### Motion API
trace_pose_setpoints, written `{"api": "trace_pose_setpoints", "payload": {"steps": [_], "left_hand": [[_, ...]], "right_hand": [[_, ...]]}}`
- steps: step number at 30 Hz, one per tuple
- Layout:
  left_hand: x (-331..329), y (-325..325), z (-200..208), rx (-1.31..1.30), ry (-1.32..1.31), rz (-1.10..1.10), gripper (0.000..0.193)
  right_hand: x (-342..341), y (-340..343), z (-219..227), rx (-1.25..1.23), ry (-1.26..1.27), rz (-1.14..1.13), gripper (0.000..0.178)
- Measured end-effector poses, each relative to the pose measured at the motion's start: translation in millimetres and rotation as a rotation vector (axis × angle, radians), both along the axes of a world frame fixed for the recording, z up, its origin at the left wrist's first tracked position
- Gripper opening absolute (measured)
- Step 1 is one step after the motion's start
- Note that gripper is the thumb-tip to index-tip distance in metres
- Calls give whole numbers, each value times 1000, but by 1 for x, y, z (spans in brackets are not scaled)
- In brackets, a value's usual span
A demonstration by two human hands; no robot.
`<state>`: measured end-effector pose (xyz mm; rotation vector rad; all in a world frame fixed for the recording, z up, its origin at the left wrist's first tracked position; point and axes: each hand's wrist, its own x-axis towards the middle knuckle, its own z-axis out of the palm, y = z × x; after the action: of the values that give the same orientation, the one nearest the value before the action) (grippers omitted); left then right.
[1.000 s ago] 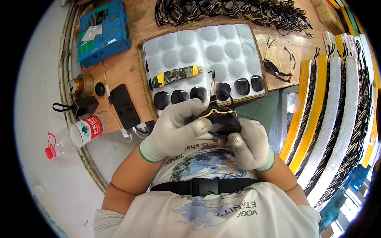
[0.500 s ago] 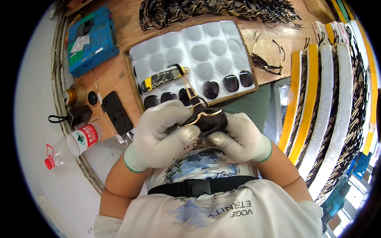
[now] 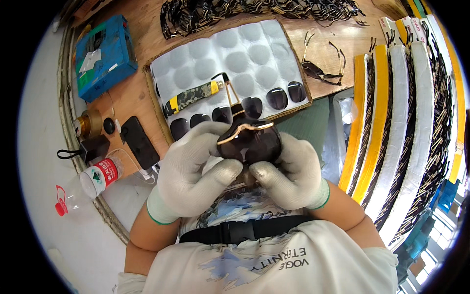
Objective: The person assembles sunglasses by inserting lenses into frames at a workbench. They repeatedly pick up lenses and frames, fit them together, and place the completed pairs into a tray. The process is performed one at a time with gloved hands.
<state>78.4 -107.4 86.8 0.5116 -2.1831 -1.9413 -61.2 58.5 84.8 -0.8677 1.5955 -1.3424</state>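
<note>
A brown wooden table (image 3: 144, 44) bears a shallow cardboard tray (image 3: 294, 108) with a dimpled white lining. At its near side, the white-gloved left hand (image 3: 188, 174) and white-gloved right hand (image 3: 296, 171) grip dark, gold-trimmed sunglasses (image 3: 250, 143) between them — fingers curled closed, partly hidden, thumbs against the lower edge. Dark rounded lenses (image 3: 277, 98) line the tray's near edge.

Light is bright, the windows (image 3: 442, 236) at lower right glare white, and outer edges bow strongly
</note>
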Motion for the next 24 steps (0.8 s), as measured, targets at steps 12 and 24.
{"api": "trace_pose_setpoints", "payload": {"steps": [12, 24], "left_hand": [[-16, -5, 1, -184, 67, -124, 26], [-46, -3, -31, -381, -75, -230, 29]], "right_hand": [[-17, 1, -5, -7, -138, 178, 37], [-134, 82, -93, 501, 1204, -236, 62]]}}
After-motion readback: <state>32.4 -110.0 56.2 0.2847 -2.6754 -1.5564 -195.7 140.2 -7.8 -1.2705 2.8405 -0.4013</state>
